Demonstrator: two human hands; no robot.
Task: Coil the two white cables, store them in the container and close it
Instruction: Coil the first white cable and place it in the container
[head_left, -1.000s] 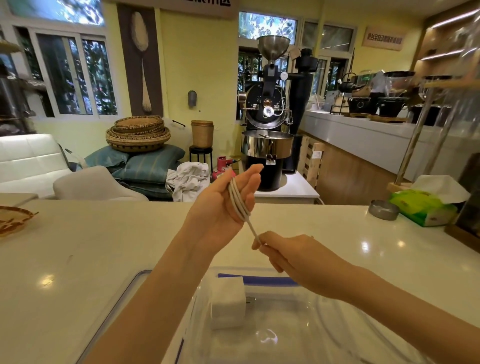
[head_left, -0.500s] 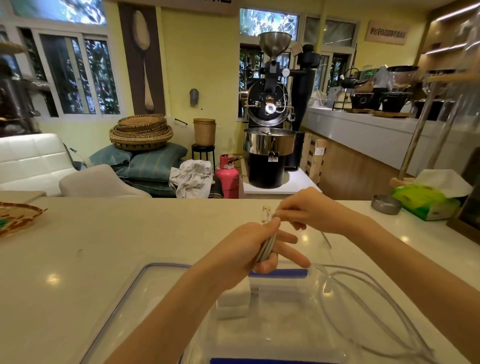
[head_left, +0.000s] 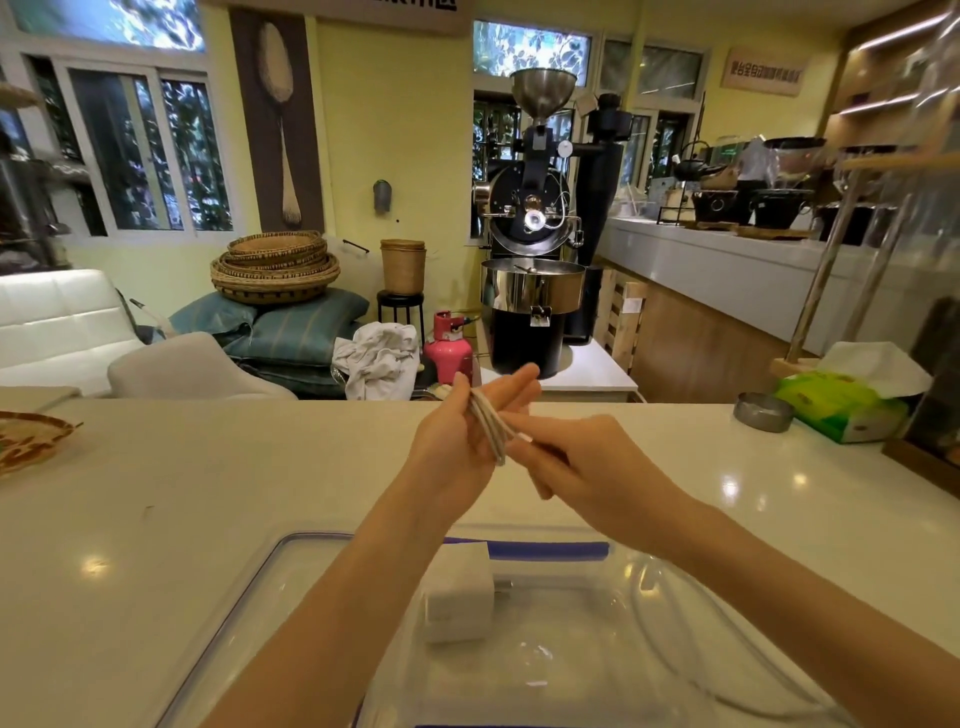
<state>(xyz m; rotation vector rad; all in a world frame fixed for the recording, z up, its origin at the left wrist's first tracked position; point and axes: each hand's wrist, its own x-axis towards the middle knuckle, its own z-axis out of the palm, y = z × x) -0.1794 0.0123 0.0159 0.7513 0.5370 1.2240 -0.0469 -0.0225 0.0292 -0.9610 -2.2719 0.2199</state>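
Above the counter, my left hand is raised with its fingers pointing away. A white cable is wound in several loops around that hand, with the thumb against the coil. My right hand pinches the cable's loose end right beside the left palm. Below my forearms stands the open clear container with a blue seal. Inside it lie a white power adapter and, at its right side, a second white cable in a loose loop.
The clear lid lies flat to the left of the container. A round metal dish and a green tissue pack sit at the counter's far right. A woven basket is at the left edge.
The left hand has risen again with its fingers straightened. The right hand came back down from behind it to the palm, laying the last of the cable onto the coil.
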